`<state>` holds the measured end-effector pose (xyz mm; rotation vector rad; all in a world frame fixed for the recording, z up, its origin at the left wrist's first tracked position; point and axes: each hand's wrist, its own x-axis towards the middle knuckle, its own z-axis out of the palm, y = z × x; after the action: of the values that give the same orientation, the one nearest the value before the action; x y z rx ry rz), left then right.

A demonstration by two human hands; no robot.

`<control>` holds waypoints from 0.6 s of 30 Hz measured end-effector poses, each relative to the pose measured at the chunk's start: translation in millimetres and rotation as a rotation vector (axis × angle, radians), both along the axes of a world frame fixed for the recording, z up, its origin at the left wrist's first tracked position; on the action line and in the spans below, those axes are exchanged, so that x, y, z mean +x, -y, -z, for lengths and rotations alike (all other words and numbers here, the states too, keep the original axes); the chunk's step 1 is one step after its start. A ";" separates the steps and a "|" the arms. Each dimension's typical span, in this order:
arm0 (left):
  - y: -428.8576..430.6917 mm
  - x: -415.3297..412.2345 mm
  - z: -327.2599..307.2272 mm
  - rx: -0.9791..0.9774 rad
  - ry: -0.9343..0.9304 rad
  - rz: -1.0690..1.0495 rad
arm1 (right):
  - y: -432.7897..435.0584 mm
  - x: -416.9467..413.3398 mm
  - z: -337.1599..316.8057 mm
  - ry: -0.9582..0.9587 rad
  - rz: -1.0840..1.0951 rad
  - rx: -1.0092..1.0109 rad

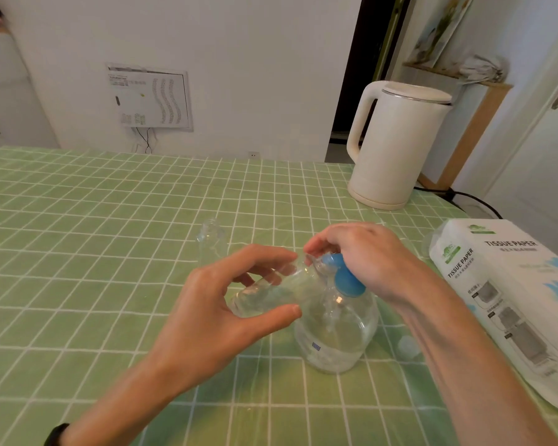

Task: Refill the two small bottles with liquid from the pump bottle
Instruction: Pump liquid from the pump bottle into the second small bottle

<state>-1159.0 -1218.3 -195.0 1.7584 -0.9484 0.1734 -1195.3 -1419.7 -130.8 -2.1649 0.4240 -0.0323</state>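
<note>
A clear pump bottle point(335, 339) with a blue pump head point(345, 278) stands on the green checked tablecloth, about a third full of clear liquid. My right hand point(361, 255) rests on the pump head, fingers curled over its nozzle. My left hand point(213, 310) holds a small clear bottle point(271, 294) tilted nearly flat, its open mouth at the nozzle. A second small clear bottle point(211, 243) stands upright and uncapped just behind, apart from both hands. A small translucent cap point(408, 347) lies right of the pump bottle.
A white electric kettle point(397, 146) stands at the back right with its cord trailing off the table point(78, 252). A pack of tissue paper point(512, 304) lies along the right edge. A white wall runs behind the table.
</note>
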 end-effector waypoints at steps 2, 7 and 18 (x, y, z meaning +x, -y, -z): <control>0.0 0.4 -0.4 -0.008 0.009 0.001 | -0.4 -0.1 -0.9 0.037 0.034 0.045; -0.6 0.5 -3.4 -0.018 0.017 -0.001 | -0.5 -0.4 -4.0 0.167 0.128 0.015; 0.0 0.0 -1.9 0.004 -0.005 -0.001 | -0.1 1.1 -0.4 -0.026 0.008 0.014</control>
<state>-1159.0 -1218.3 -193.1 1.7625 -0.9445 0.1681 -1194.1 -1419.5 -130.4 -2.1522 0.4468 -0.0063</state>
